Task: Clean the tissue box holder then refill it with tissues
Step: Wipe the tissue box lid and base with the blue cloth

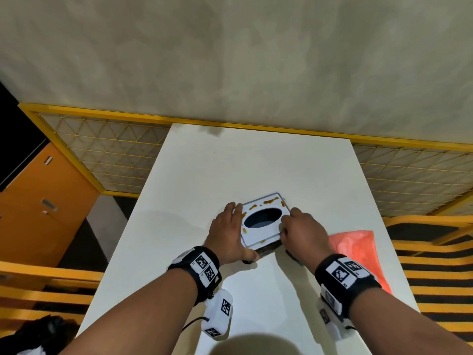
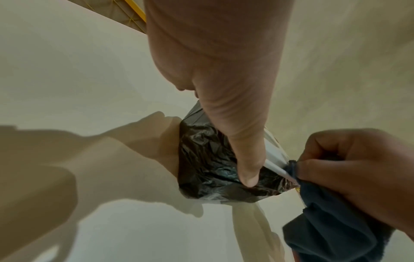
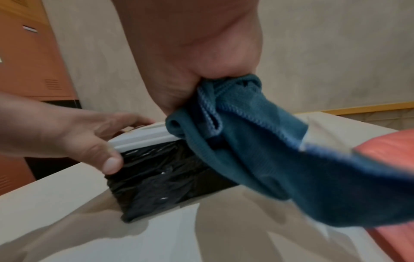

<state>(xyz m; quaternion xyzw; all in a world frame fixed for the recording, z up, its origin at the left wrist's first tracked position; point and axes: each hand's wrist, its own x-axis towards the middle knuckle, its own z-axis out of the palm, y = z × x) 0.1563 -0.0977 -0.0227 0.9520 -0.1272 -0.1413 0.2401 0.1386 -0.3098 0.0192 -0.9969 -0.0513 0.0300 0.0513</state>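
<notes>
While clenched round a blue cloth [image 3: 257,141], right-hand fingers [image 2: 336,170] touch the near-right corner of the tissue box holder [image 1: 263,221]. Braced opposite by left-hand fingers [image 1: 231,210] gripping its left side, mid-worktop [image 1: 256,170]. Stained lid just leftward, nearest the right hand [image 1: 304,231].

left hand [image 2: 219,85] thumb pressed on the crinkled black side of the tissue box holder [image 2: 201,159] on the pale surface [image 2: 67,70], right hand [image 2: 358,170] gripping a dark blue cloth [image 2: 331,221] at its white top edge.
</notes>
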